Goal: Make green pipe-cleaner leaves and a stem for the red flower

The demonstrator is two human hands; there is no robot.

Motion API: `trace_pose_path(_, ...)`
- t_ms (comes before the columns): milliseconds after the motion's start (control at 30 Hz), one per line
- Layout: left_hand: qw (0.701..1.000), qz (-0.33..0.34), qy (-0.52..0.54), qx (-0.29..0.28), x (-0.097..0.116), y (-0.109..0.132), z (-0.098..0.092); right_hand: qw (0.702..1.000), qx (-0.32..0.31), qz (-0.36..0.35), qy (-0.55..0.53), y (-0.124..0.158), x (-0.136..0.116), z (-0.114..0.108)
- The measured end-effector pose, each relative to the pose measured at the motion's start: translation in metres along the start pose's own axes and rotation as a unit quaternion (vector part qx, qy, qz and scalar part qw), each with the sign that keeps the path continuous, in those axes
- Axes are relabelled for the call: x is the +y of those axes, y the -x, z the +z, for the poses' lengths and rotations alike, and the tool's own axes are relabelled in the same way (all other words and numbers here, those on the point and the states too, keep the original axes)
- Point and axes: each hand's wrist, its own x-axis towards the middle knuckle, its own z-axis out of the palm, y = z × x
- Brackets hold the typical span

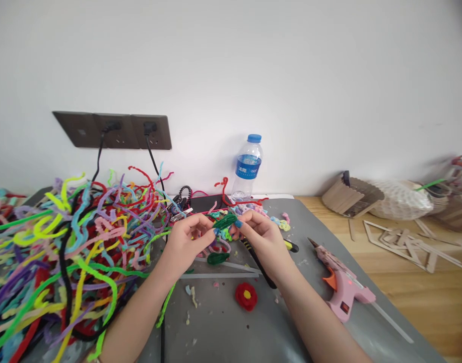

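Observation:
Between my two hands is a dark green pipe-cleaner leaf (224, 222), raised over the mat. My left hand (191, 242) pinches its left end with thumb and fingertips. At its right end, my right hand (261, 239) is closed on it too, blue nails showing. A second green pipe-cleaner leaf (217, 258) lies just below, apart from the hands. Nearer to me rests a red pipe-cleaner flower (246, 297) with a yellow centre. A black-handled tool (259, 262) passes partly under my right hand; its kind is hidden.
A big tangle of coloured pipe cleaners (83, 252) covers the left side. On the right lies a pink glue gun (346, 287) with a glue stick in its back. A water bottle (248, 169) stands by the wall. Wooden sticks (404, 244) lie beyond the grey mat (223, 333).

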Motion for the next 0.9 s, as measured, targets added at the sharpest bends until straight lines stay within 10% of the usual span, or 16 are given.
trace_pose_path(900,0.999,-0.002,0.023,-0.039,-0.0015,0.0027,0.0048,0.999,-0.007,0.02,-0.034,-0.0006,0.0009,-0.0003)
